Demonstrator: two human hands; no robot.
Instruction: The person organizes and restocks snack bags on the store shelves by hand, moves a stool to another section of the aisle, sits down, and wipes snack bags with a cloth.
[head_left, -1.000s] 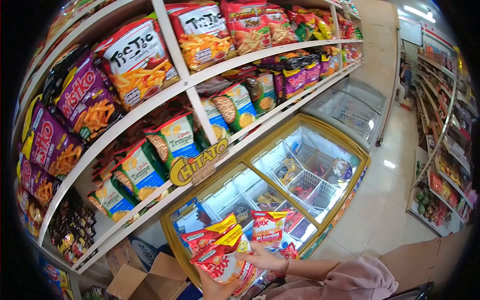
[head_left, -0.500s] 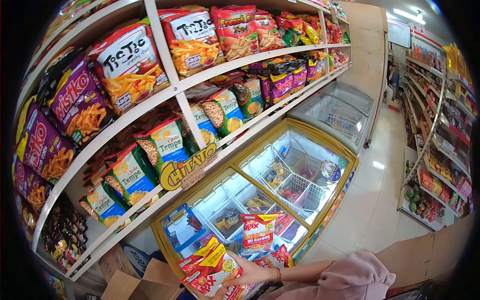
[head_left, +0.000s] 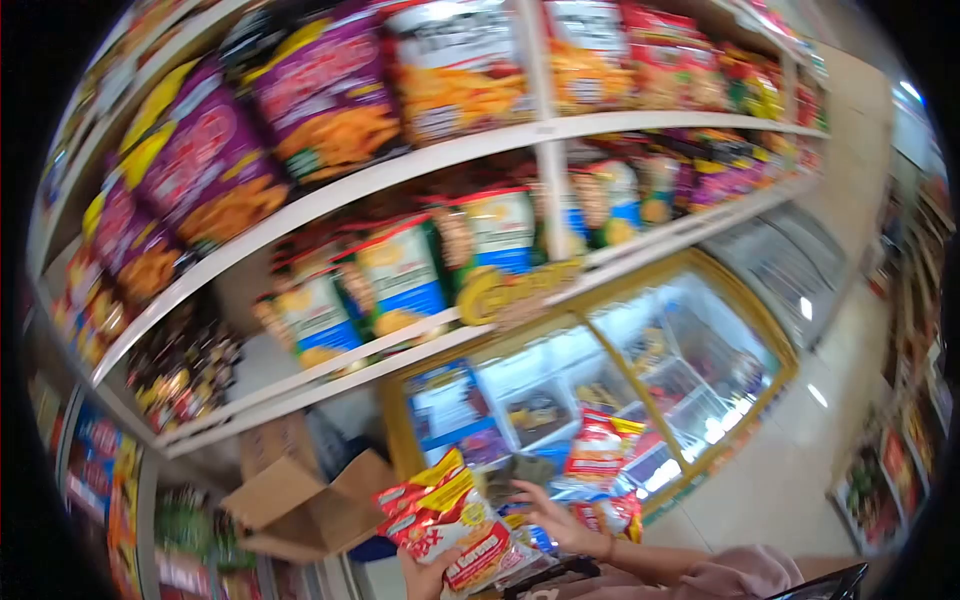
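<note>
My left hand (head_left: 428, 572) holds red, white and yellow snack packs (head_left: 462, 535) at the bottom centre, its fingers and thumb around their lower left edge. To the right, my right hand (head_left: 552, 520) has its fingers apart, close beside those packs and a dark grey-green item (head_left: 520, 480); whether it touches that item is unclear from the blur. Another red and white snack pack (head_left: 598, 448) stands above my right hand, over the freezer glass. More red packs (head_left: 612, 516) lie just right of my right wrist.
A gold-framed glass-top freezer (head_left: 637, 385) lies ahead. Snack shelves (head_left: 400, 170) with a yellow sign (head_left: 515, 290) run along the left and top. An open cardboard box (head_left: 320, 505) is at lower left. Another shelf rack (head_left: 900, 430) stands across the aisle at right.
The view has swung left, so shelves and freezer appear farther right. My right hand has come away from the held packs, its fingers now apart; my left hand still holds them.
</note>
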